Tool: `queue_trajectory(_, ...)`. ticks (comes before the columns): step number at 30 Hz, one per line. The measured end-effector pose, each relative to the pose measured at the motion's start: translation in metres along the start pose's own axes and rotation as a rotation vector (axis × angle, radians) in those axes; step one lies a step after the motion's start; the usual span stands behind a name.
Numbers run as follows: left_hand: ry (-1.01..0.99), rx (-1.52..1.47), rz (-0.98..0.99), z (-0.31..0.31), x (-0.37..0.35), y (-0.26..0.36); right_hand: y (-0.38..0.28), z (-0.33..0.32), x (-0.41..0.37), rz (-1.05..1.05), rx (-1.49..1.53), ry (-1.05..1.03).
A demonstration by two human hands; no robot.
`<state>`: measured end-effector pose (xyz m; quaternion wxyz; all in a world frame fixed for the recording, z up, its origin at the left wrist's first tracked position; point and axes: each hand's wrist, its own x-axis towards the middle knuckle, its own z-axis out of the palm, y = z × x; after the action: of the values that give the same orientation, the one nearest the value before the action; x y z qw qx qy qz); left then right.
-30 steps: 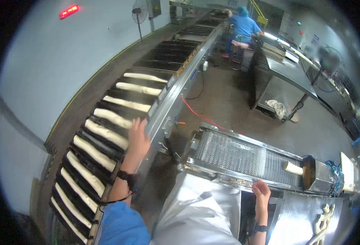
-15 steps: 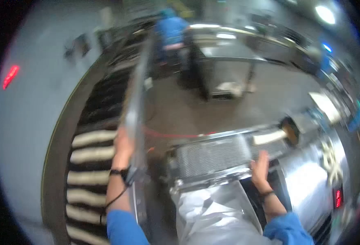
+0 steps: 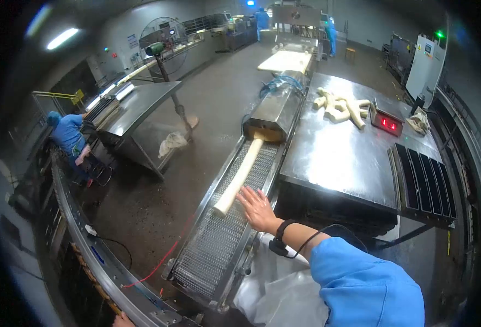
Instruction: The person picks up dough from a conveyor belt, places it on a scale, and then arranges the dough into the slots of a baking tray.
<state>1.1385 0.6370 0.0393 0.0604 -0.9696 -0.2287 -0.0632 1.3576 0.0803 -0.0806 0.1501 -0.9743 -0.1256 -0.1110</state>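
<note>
My right hand (image 3: 258,210) is open, palm down and fingers spread, over the right edge of a mesh conveyor (image 3: 207,256). Its fingertips are beside the lower end of a long pale dough strip (image 3: 240,177), which lies along the belt and comes out of a metal housing (image 3: 276,114). Whether they touch the dough is not clear. Only a bit of my left hand (image 3: 123,320) shows at the bottom edge, by the curved metal rail (image 3: 85,240); its fingers are mostly cut off.
On the right, a steel table (image 3: 327,158) holds several dough pieces (image 3: 341,106), a red digital display (image 3: 387,124) and black slotted trays (image 3: 425,182). A co-worker in blue (image 3: 68,133) is beside another table (image 3: 142,106) at left. A red cable (image 3: 167,256) crosses near the rail.
The view has swung right, away from the dough rows at left. The dough strip on the mesh belt now extends farther out of the housing. My left hand has slipped mostly out of view.
</note>
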Motion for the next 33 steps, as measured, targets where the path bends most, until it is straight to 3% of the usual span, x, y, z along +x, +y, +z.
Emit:
queue_trajectory(11,-0.015,-0.013,-0.161,0.01,-0.058,0.015,-0.011,-0.011,0.005,-0.048,0.084,-0.002)
queue_trajectory(13,0.026,-0.026,-0.203,0.035,-0.067,-0.003,-0.018,-0.017,0.015,-0.322,-0.048,-0.043)
queue_trajectory(16,0.145,-0.031,-0.198,0.052,-0.089,-0.002,-0.05,-0.005,0.033,-0.468,-0.073,-0.074)
queue_trajectory(18,0.06,0.008,-0.261,0.051,-0.1,0.0,-0.08,0.011,0.036,-0.513,0.024,-0.109)
queue_trajectory(22,0.088,0.112,-0.254,0.04,-0.142,0.018,-0.114,0.025,0.039,-0.561,0.128,-0.196)
queue_trajectory(24,0.04,-0.062,-0.244,0.007,-0.171,0.047,-0.118,0.003,0.04,-0.552,0.134,-0.298)
queue_trajectory(27,0.137,-0.025,-0.169,0.008,-0.203,0.049,-0.076,-0.022,0.061,-0.377,1.023,-0.301)
queue_trajectory(28,0.157,-0.001,-0.13,0.006,-0.216,0.052,-0.048,-0.065,0.065,-0.194,1.252,-0.443)
queue_trajectory(29,0.146,0.0,-0.165,0.002,-0.227,0.056,-0.022,-0.103,0.062,0.112,1.198,-0.331)
queue_trajectory(30,0.103,-0.036,-0.151,-0.003,-0.236,0.061,0.035,-0.064,0.068,0.109,1.423,-0.167)
queue_trajectory(31,0.062,-0.074,-0.139,-0.009,-0.242,0.065,0.083,-0.079,0.061,0.243,1.556,-0.116)
queue_trajectory(32,0.056,-0.083,-0.186,-0.012,-0.248,0.069,0.115,-0.102,0.046,0.218,1.721,0.172)
queue_trajectory(33,-0.111,-0.097,-0.323,-0.015,-0.253,0.071,0.167,-0.092,0.037,0.181,1.846,0.322)
